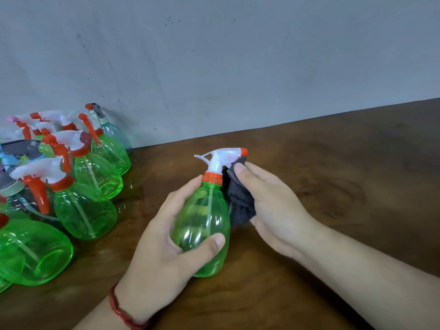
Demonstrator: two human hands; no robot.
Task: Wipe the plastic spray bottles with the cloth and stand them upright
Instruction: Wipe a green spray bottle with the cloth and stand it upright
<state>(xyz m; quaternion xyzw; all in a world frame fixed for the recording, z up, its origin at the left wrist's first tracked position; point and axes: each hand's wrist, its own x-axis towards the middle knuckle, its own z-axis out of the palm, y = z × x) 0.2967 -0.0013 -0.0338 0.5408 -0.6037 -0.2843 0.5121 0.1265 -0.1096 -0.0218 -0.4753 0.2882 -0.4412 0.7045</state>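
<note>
Picture's left edge crops some bottles (31,253); held bottle (202,225) partly hides cloth (240,201)

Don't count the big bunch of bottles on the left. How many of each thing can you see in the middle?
Hands: 2, left hand and right hand
Green spray bottle: 1
Dark cloth: 1
Red bracelet: 1
Total: 5

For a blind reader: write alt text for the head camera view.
A left hand grips a green spray bottle over a wooden table while the right hand holds a dark cloth against its neck. More spray bottles crowd the table's left side, by a grey wall.
</note>
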